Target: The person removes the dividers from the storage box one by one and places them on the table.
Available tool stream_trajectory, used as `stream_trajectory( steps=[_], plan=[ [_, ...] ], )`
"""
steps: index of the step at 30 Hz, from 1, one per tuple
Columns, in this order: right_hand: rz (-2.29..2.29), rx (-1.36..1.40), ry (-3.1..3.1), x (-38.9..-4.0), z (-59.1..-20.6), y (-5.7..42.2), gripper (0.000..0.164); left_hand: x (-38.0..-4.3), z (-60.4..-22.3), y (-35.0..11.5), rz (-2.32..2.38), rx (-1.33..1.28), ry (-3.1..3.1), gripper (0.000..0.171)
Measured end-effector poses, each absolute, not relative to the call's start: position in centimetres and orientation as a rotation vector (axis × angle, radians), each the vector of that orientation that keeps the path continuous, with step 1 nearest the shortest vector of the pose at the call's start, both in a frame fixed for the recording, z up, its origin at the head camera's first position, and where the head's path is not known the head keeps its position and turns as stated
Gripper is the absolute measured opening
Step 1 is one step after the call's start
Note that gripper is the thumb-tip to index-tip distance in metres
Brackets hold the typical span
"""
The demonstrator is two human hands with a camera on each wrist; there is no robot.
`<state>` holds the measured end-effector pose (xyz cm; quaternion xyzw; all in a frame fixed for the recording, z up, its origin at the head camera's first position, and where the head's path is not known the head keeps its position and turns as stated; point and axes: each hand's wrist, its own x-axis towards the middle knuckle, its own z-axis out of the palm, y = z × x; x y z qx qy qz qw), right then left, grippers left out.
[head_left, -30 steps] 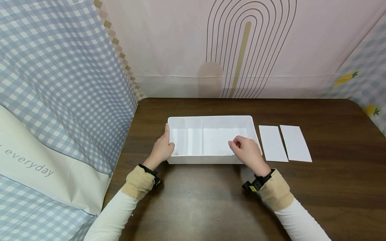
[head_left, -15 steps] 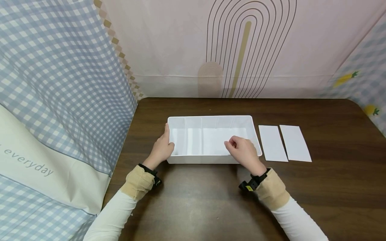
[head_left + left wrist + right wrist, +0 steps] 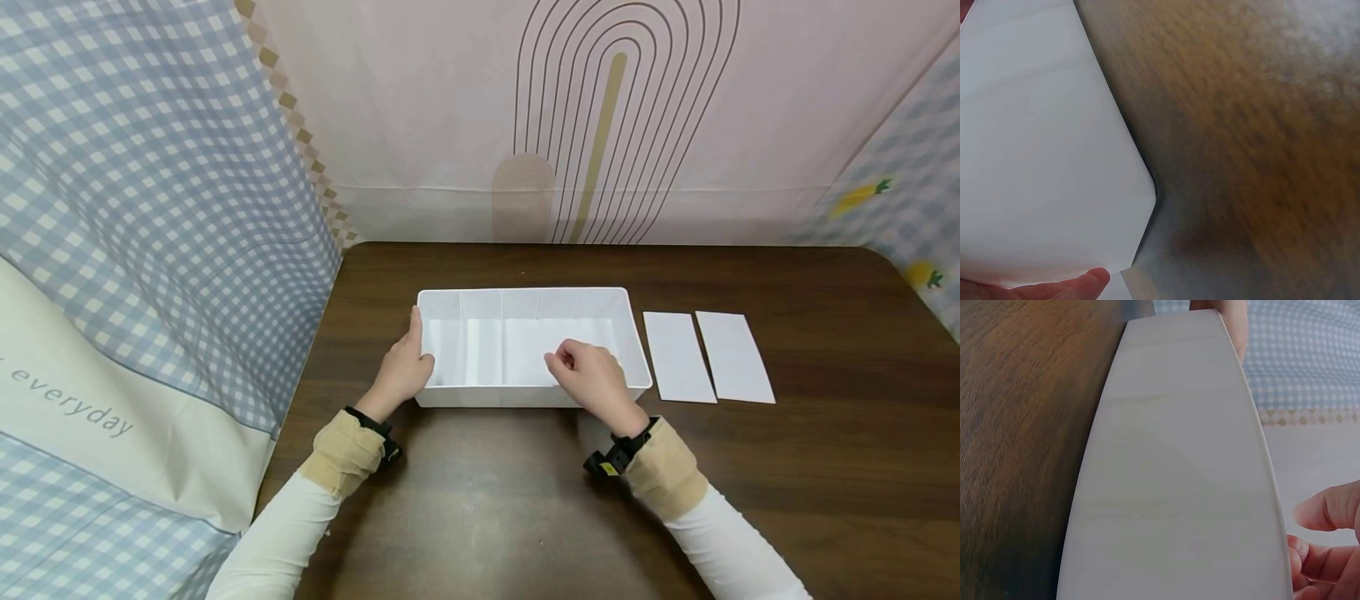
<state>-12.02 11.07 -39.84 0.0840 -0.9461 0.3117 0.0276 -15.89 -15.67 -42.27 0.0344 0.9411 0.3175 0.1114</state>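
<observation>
On the dark wooden table stands a long white plastic box with ribs or partitions inside. My left hand grips its left end, index finger straight along the side and thumb over the near corner. In the left wrist view a fingertip lies against the box wall. Over the right half of the box is my right hand, fingers curled, with nothing visible in it. In the right wrist view its thumb stands apart from the curled fingers, which are partly hidden behind the near wall.
Two white rectangular panels lie flat side by side on the table, just right of the box. A patterned cloth hangs behind the table, and a blue checked cloth covers the left side.
My right hand has slid left along the near side of the box, fingers still curled. The left hand, the box and the panels have stayed where they were.
</observation>
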Motion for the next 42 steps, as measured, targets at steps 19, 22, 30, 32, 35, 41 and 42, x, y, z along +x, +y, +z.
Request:
stream_trajectory(
  steps=[19, 22, 30, 32, 35, 41, 42],
  plan=[
    [0.997, 0.313, -2.912, -12.2, -40.0, 9.0, 0.026, -15.9, -42.3, -15.6, 0.931, 0.109, 2.772, 0.076],
    [1.010, 0.309, -2.910, -12.3, -40.0, 8.9, 0.026, -15.9, -42.4, -15.6, 0.929, 0.114, 2.776, 0.076],
    [1.015, 0.287, -2.904, -12.5, -40.0, 8.3, 0.026, -15.8, -42.3, -15.6, 0.944, 0.114, 2.782, 0.075],
    [1.017, 0.281, -2.910, -12.6, -40.1, 8.1, 0.026, -15.8, -42.4, -15.6, 0.943, 0.115, 2.783, 0.076],
    [1.017, 0.275, -2.920, -12.7, -40.3, 7.9, 0.026, -15.8, -42.4, -15.6, 0.944, 0.111, 2.775, 0.076],
    [1.013, 0.260, -2.921, -12.9, -40.5, 7.6, 0.026, -15.8, -42.4, -15.6, 0.941, 0.105, 2.774, 0.076],
    [1.016, 0.259, -2.918, -12.9, -40.5, 7.5, 0.026, -15.8, -42.4, -15.7, 0.941, 0.105, 2.775, 0.076]
  ],
)
